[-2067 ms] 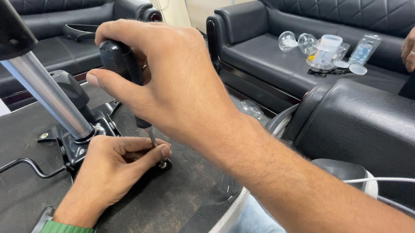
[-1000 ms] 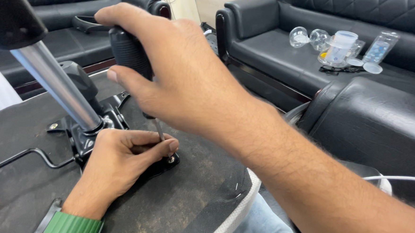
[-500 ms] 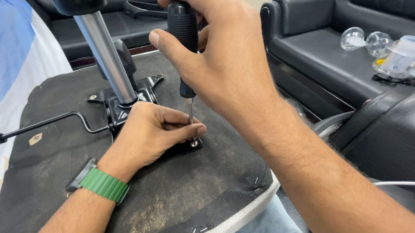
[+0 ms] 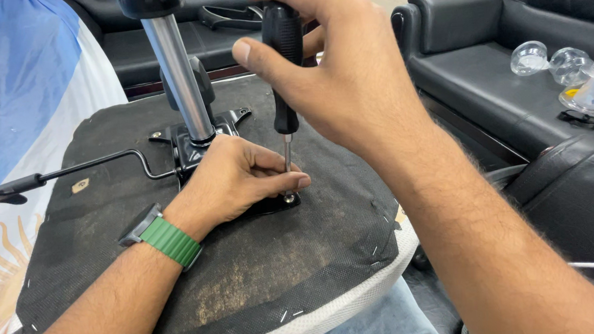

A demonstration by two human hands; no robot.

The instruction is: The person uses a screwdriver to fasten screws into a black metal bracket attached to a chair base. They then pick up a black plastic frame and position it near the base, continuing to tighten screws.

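Note:
An upturned chair seat [image 4: 262,277] with black fabric underside lies before me. A black metal mounting plate [image 4: 191,149] with a steel gas column [image 4: 178,65] is fixed to it. My right hand [image 4: 343,83] grips a black-handled screwdriver [image 4: 282,59], held upright, its tip on a screw [image 4: 288,198] at the plate's near corner. My left hand [image 4: 233,180], wrist wearing a green watch band [image 4: 172,241], rests on the plate and pinches the screwdriver shaft just above the screw.
A thin black lever rod [image 4: 74,172] sticks out left from the plate. Blue and white cloth [image 4: 16,100] lies at the left. Black leather sofas stand behind and right, one holding clear plastic bottles and cups [image 4: 580,77]. A black chair part [image 4: 576,200] is at right.
The view has shifted, so the seat and hands sit more to the right and closer. Both hands keep the same hold on the screwdriver over the screw.

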